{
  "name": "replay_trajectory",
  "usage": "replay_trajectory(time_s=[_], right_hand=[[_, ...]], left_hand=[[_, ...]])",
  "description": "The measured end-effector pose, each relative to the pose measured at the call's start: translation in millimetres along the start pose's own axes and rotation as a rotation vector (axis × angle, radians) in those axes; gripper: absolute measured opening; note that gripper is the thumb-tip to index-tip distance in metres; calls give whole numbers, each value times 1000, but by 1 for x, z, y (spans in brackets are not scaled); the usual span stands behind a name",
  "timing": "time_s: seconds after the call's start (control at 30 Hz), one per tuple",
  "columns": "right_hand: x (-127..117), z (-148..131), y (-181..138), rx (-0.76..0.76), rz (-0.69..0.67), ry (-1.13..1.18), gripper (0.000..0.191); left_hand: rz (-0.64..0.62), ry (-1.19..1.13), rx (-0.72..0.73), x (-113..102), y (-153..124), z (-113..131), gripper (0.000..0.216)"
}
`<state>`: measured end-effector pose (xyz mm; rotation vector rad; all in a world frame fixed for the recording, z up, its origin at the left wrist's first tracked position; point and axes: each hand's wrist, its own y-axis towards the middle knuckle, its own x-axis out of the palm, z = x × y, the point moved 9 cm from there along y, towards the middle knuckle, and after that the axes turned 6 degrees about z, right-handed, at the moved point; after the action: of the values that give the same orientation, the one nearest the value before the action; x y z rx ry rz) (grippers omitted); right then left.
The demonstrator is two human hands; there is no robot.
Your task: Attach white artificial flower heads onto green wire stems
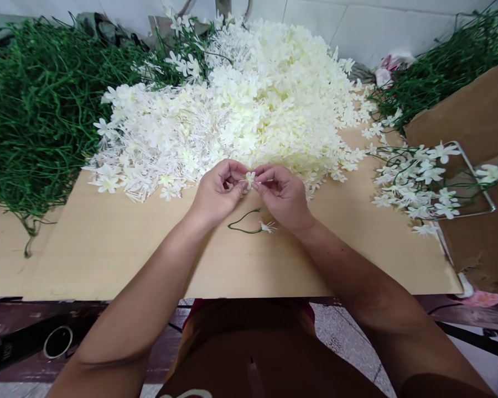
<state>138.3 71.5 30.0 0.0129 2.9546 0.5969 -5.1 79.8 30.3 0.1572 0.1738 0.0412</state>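
Observation:
My left hand (218,190) and my right hand (283,193) meet at the middle of the wooden table (108,249), fingertips pinched together on one small white artificial flower (249,178). Just below my hands a thin green stem (244,221) lies curled on the table with a small white flower piece at its end. A big heap of loose white flowers (240,105) lies right behind my hands.
A mass of green stems (37,110) covers the left of the table, and more green stems (444,66) lie at the back right. Finished stems with white flowers (419,177) rest on a cardboard box (477,116) at the right. The table's front edge is near my body.

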Motion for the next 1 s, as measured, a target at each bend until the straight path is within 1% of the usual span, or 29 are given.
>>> replay_trajectory(time_s=[0.1, 0.2, 0.33, 0.5, 0.6, 0.67, 0.77, 0.8, 0.83, 0.93, 1.0], right_hand=[[1, 8, 0, 105, -3, 96, 16], [0, 14, 1, 153, 5, 123, 22], [0, 15, -1, 141, 11, 97, 19], [3, 9, -1, 90, -29, -2, 10], [1, 12, 1, 139, -32, 53, 16], [-2, 16, 4, 183, -33, 113, 22], [-10, 20, 8, 226, -21, 185, 31], [-13, 21, 9, 238, -8, 207, 34], [-17, 23, 10, 253, 5, 234, 38], [-21, 29, 10, 340, 3, 351, 46], [-17, 33, 8, 430, -27, 453, 47]], left_hand=[[-25, 11, 18, 1, 0, 1, 21], [-47, 23, 29, 2, -1, 1, 26], [-67, 68, 67, 5, -4, 0, 24], [-95, 124, 150, 9, -8, 4, 21], [-107, 125, 157, 9, -8, 7, 25], [-92, 123, 147, 6, -7, 9, 28], [-60, 172, 169, -3, -7, 13, 23], [-84, 218, 178, -3, -8, 13, 23], [-134, 279, 190, -1, -10, 12, 23], [-372, 526, 287, 19, -23, 10, 16], [-478, 687, 381, 31, -31, 9, 10]])
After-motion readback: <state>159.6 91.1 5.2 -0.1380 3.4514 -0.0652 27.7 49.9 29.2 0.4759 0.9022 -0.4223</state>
